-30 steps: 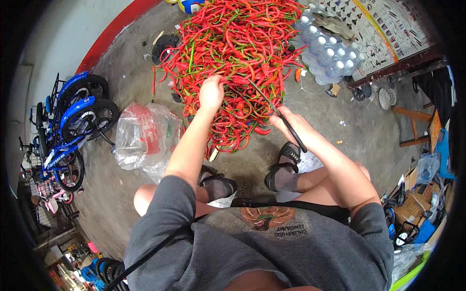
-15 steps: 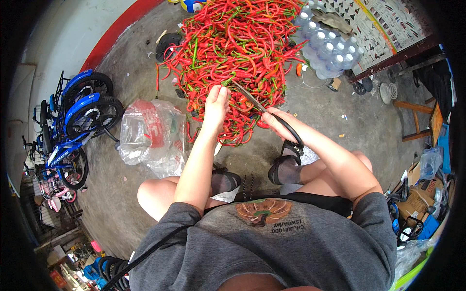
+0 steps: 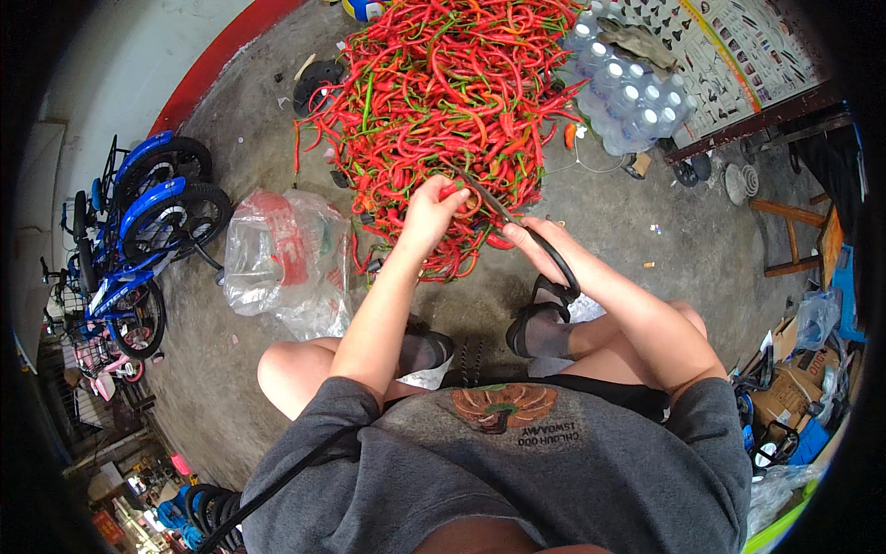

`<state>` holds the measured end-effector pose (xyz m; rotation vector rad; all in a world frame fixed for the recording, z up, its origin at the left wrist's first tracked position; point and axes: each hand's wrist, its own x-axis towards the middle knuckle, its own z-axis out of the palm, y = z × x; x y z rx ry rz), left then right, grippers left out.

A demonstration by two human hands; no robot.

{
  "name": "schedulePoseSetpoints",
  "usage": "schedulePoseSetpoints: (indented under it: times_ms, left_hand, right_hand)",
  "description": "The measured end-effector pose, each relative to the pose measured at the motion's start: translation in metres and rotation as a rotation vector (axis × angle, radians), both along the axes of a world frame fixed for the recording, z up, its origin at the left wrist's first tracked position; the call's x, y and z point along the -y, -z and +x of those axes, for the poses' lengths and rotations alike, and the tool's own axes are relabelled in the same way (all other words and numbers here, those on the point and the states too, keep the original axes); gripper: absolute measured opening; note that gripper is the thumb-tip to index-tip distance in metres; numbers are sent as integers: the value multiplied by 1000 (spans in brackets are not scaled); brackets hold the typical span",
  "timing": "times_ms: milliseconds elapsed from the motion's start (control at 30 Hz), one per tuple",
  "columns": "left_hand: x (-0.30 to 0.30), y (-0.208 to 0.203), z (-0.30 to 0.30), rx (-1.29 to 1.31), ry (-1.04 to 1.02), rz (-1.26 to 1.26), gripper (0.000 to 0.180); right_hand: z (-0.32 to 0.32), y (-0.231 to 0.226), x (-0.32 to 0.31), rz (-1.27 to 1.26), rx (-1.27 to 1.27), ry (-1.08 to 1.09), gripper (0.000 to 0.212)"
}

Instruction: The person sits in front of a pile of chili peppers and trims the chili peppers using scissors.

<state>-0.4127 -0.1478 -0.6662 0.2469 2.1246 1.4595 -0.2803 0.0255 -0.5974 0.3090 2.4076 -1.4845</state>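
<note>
A big heap of red chili peppers (image 3: 434, 102), some with green stems, lies on the floor in front of me. My left hand (image 3: 429, 217) is closed at the near edge of the heap, pinching a red chili pepper (image 3: 451, 190). From the right, my right hand (image 3: 538, 242) grips scissors with long black handles (image 3: 559, 262). Their dark metal blades (image 3: 490, 200) point up and left, right beside the pepper in my left fingers. Whether the blades touch it, I cannot tell.
A crumpled clear plastic bag (image 3: 291, 263) lies left of the heap, with blue bicycles (image 3: 166, 212) farther left. Shrink-wrapped bottles with white caps (image 3: 628, 97) stand at the far right. A wooden stool (image 3: 798, 235) and a cardboard box (image 3: 798, 383) are on the right.
My left hand has moved right and slightly nearer to me, up to the scissors blades. A red pepper now shows at its fingertips. The right hand with the scissors has shifted only slightly.
</note>
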Motion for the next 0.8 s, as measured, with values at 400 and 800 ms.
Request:
schedulePoseSetpoints:
  times_ms: [400, 800]
  left_hand:
    - [2, 75, -140, -644, -134, -664, 32]
    - [39, 4, -78, 153, -323, 116, 18]
  right_hand:
    - [-2, -6, -9, 91, 5, -47, 55]
    - [-5, -7, -11, 105, 69, -36, 57]
